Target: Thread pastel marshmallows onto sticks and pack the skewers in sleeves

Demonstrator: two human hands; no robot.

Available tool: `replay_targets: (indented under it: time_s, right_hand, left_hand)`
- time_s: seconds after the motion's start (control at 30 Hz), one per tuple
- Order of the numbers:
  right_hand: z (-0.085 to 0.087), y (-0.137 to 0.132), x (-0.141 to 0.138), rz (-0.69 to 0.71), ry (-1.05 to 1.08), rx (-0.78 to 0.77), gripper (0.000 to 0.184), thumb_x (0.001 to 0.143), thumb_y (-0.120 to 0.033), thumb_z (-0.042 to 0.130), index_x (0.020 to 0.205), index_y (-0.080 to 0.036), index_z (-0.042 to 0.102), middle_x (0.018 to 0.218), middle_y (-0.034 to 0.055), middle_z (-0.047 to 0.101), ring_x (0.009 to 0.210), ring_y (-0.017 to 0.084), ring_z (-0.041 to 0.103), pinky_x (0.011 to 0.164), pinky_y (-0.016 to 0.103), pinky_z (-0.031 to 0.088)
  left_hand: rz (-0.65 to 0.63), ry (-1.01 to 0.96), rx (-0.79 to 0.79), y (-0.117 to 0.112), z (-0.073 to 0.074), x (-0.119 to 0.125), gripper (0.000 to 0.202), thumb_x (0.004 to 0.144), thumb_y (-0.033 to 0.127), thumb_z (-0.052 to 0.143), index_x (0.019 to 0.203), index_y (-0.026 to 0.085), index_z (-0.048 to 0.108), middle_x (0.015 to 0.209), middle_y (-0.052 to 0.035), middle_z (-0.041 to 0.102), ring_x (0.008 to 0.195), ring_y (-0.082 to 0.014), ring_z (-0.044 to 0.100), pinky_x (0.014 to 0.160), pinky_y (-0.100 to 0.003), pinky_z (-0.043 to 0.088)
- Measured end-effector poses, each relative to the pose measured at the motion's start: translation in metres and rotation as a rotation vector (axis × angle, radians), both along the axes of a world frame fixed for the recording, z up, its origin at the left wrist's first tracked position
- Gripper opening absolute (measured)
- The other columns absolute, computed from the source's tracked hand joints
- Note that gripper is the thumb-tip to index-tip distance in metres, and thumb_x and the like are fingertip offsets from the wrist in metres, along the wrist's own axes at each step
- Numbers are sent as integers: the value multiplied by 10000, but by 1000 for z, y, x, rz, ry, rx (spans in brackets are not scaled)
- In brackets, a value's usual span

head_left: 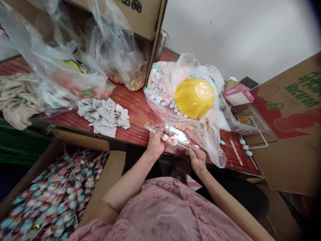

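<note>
My left hand (156, 142) is closed round a candy skewer (172, 142), with pastel candies showing past the fingers. A shiny clear plastic wrapper (179, 134) lies against the same hand; whether it is gripped too is hard to tell. My right hand (197, 160) pinches the thin white stick of that skewer at its right end. Just beyond both hands, a clear bag (213, 134) of pink, blue and white candies spreads over the table. A yellow fluted bowl (193, 97) rests upside down on the bag.
A grey cloth (102, 115) lies on the reddish wooden table (135, 103), left of my hands. An open carton (105, 177) at lower left holds many wrapped candy skewers. Bags of ring candies (135, 80) stand behind. On the right are a loose candy skewer (244, 147) and a printed carton (288, 134).
</note>
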State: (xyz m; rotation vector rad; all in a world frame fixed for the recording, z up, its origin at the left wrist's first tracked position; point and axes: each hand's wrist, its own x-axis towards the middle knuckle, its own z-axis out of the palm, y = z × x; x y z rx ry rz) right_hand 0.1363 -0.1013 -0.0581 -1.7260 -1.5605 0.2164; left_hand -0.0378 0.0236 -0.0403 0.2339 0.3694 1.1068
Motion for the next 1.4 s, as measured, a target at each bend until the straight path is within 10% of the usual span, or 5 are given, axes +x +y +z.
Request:
replay_targets:
  time_s: [0.4, 0.67, 1.03, 1.4]
  right_hand:
    - [37, 14, -33, 322, 498, -230, 296, 946, -361, 555, 767, -173, 695, 518, -33, 521, 425, 89, 435, 406, 204, 343]
    - [40, 2, -8, 158, -320, 372, 155, 890, -58, 549, 911, -172, 653, 665, 29, 654, 582, 141, 559, 590, 304, 380]
    - [35, -34, 7, 58, -156, 329, 147, 904, -56, 538, 894, -179, 618, 683, 22, 642, 588, 130, 555, 596, 300, 358]
    - [34, -16, 5, 46, -362, 372, 128, 913, -54, 536, 921, -141, 629, 594, -1, 554, 574, 135, 456, 590, 325, 286]
  left_hand:
    - [-78, 187, -42, -5, 28, -13, 346, 793, 309, 753, 577, 161, 527, 557, 41, 489, 548, -101, 516, 684, -289, 518]
    - [-143, 197, -91, -8, 47, 29, 363, 842, 338, 727, 588, 168, 530, 551, 32, 487, 538, -111, 509, 693, -313, 533]
    - [-26, 207, -310, -11, 51, 70, 517, 887, 528, 646, 567, 180, 435, 520, 52, 436, 475, -79, 453, 582, -255, 492]
    - [-235, 163, -218, -24, 33, 71, 441, 903, 371, 669, 576, 169, 452, 528, 52, 411, 492, -93, 463, 541, -241, 462]
